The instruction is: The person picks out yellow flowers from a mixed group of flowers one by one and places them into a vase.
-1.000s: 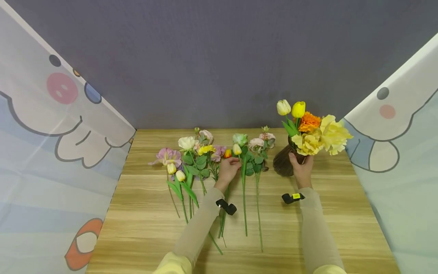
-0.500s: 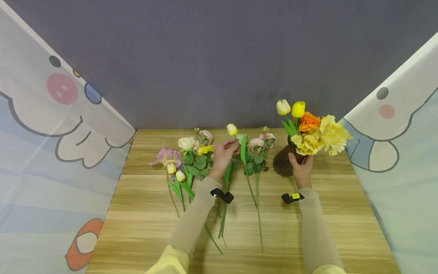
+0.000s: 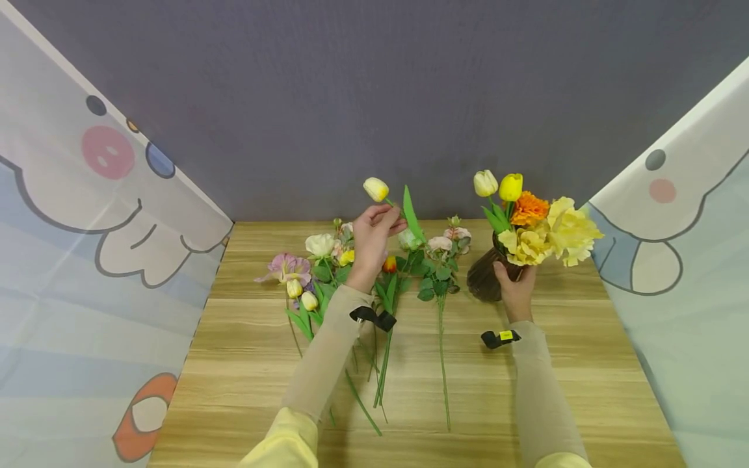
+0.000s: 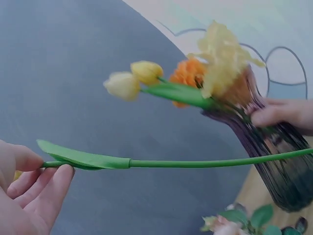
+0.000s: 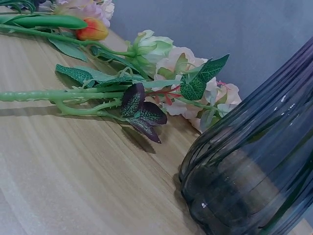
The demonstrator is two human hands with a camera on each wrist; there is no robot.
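My left hand (image 3: 370,244) pinches the stem of a pale yellow tulip (image 3: 376,189) near its bloom, held above the table toward the back. In the left wrist view the tulip's green stem (image 4: 195,163) runs from the fingertips across to the right, passing in front of the vase (image 4: 281,171). The bloom is mostly hidden there. Around the upper part of the ribbed, dark see-through vase (image 3: 484,276), my right hand (image 3: 517,292) has its grip. Out of the vase rise a white tulip (image 3: 485,183), a yellow tulip (image 3: 511,187), an orange flower (image 3: 529,208) and large yellow blooms (image 3: 567,231).
Several loose stems lie on the wooden table (image 3: 234,390): a purple flower (image 3: 287,268), a white rose (image 3: 320,245), pale tulips (image 3: 309,300), an orange-red tulip (image 3: 389,263) and pink roses (image 3: 439,244). A grey wall (image 3: 374,110) stands behind the table.
My left hand has lifted the pale yellow tulip off the table, moving it up, back and slightly left. The right hand stays on the vase.
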